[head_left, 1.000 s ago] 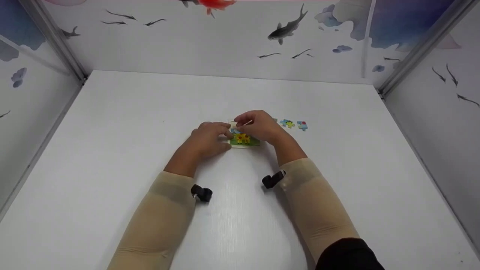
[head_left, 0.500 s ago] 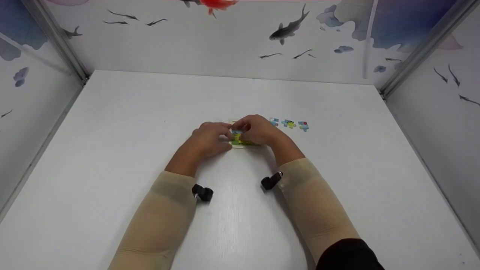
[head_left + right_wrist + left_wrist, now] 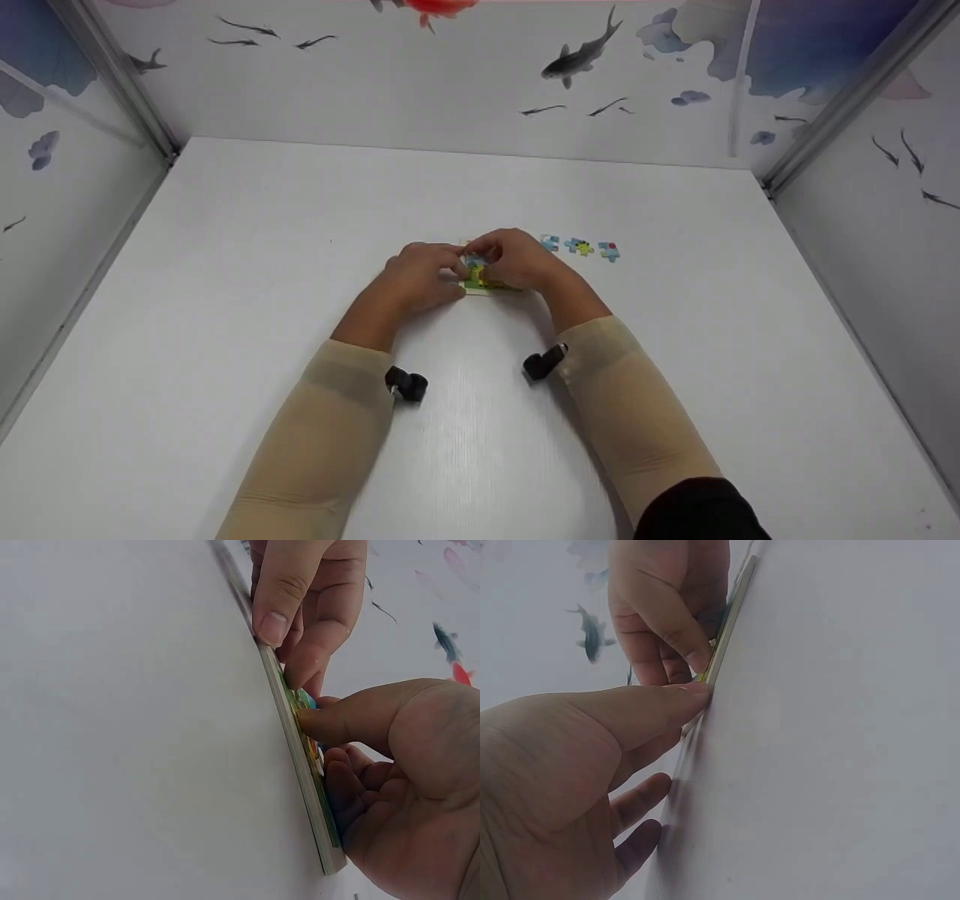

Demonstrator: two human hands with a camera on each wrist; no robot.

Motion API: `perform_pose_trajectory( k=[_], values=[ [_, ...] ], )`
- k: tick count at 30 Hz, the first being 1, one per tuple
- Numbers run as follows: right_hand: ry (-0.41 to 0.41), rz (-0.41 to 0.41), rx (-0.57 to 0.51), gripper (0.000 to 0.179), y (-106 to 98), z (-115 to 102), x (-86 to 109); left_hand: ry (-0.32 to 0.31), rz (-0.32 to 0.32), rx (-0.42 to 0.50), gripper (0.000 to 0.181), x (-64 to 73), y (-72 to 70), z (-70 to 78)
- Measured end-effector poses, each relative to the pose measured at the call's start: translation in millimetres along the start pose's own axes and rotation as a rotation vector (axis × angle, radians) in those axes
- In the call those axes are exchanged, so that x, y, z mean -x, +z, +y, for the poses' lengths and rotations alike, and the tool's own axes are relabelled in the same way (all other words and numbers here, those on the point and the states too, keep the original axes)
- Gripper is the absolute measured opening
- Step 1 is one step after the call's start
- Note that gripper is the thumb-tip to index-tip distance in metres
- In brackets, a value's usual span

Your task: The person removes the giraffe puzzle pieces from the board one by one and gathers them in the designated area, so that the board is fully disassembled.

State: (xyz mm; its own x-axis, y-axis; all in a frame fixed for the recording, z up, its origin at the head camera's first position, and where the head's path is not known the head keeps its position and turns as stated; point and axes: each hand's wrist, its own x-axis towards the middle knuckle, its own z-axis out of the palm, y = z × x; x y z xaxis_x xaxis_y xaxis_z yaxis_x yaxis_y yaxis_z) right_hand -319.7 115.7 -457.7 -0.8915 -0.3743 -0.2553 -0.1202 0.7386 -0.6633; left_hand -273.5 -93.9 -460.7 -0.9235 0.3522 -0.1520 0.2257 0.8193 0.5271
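A small jigsaw puzzle in a wooden tray [image 3: 491,292] lies flat at the table's middle, showing green grass and yellow figures. My left hand [image 3: 421,277] holds the tray's left side, its thumb [image 3: 271,626] at the near edge and a fingertip reaching onto the picture. Over the tray's upper right part, my right hand [image 3: 520,261] has curled fingers, with the thumb [image 3: 319,720] down on the picture. A bluish puzzle piece [image 3: 306,699] shows by that thumb and appears pinched there. The hands hide much of the picture.
To the right of the tray lie a blue-and-white puzzle piece [image 3: 550,242], a blue-and-yellow piece [image 3: 580,246] and a blue piece with a red spot [image 3: 609,250]. The white table [image 3: 262,225] is bounded by fish-patterned panels [image 3: 420,97] at the back and sides.
My right hand has come down from the tray's upper part onto the picture, uncovering the nearest loose piece, and has stayed there in the last half second. My left hand keeps its place.
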Motion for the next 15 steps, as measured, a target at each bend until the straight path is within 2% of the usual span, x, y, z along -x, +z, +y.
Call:
perform_pose_trajectory(
  k=[6,15],
  values=[
    [-0.009,0.007,-0.025,0.04,0.5,1.8,0.3,-0.005,-0.02,0.004,0.021,0.3,-1.4,0.5],
    [-0.002,0.051,-0.079,0.023,-3.2,4.1,3.9,-0.023,-0.024,0.017,0.022,0.7,-1.3,0.9]
  ],
)
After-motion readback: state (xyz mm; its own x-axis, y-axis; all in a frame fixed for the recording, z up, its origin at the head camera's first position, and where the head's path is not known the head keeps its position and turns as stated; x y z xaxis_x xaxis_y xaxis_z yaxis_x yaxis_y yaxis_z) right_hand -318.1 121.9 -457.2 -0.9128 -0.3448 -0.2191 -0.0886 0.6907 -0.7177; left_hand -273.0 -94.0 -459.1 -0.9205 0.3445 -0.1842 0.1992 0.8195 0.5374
